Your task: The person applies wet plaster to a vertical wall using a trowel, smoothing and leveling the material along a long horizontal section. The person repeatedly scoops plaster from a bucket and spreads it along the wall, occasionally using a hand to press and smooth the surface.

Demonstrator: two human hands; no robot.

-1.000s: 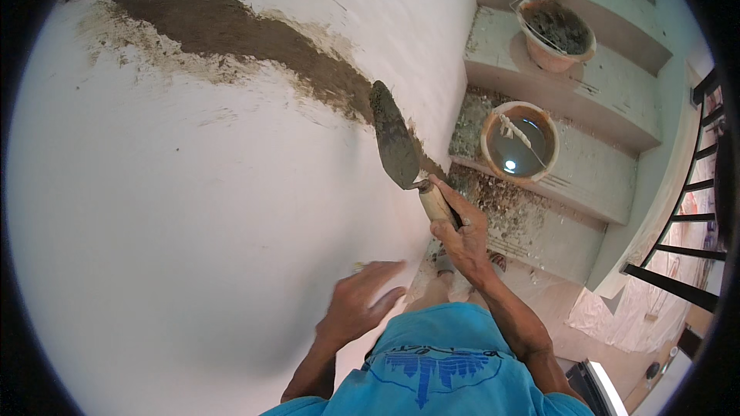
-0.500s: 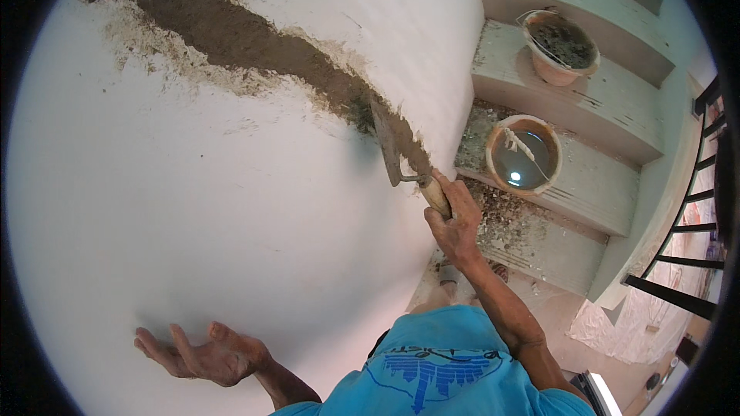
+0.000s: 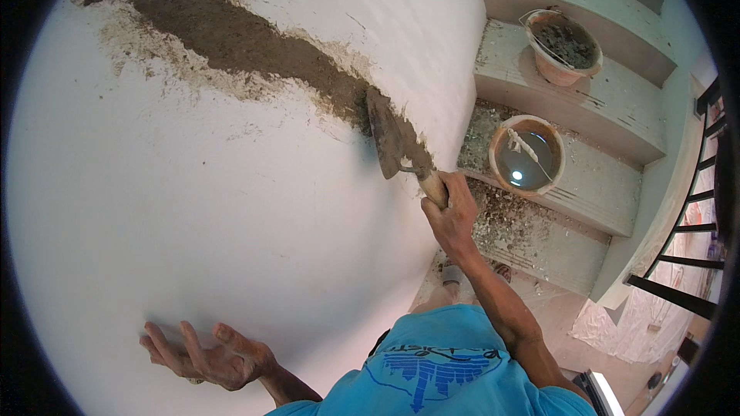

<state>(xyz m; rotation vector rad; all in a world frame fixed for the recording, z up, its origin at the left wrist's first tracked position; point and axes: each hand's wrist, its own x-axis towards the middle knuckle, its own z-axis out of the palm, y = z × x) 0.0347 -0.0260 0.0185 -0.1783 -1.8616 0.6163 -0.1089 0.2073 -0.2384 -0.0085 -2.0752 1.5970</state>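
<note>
My right hand (image 3: 455, 214) is wrapped round the wooden handle of a trowel (image 3: 387, 139). The trowel's blade lies against a long brown strip of mortar (image 3: 254, 46) that runs diagonally across the white wall (image 3: 193, 223). Pale smears border the strip, and a darker patch shows beside the blade. At the lower left, my left hand (image 3: 212, 356) is held next to the wall with its fingers spread and curled a little. Nothing is in it. Whether it touches the wall I cannot tell.
Concrete steps (image 3: 570, 127) climb on the right, littered with crumbs of debris. One bucket (image 3: 527, 156) there holds murky water and a pale tool; a second bucket (image 3: 563, 46) higher up holds grey mortar. A black railing (image 3: 697, 227) and plastic sheeting (image 3: 617, 331) lie beyond.
The trowel blade has turned, so more of its face shows, and its tip sits slightly higher along the strip. My left hand has shifted a little to the right.
</note>
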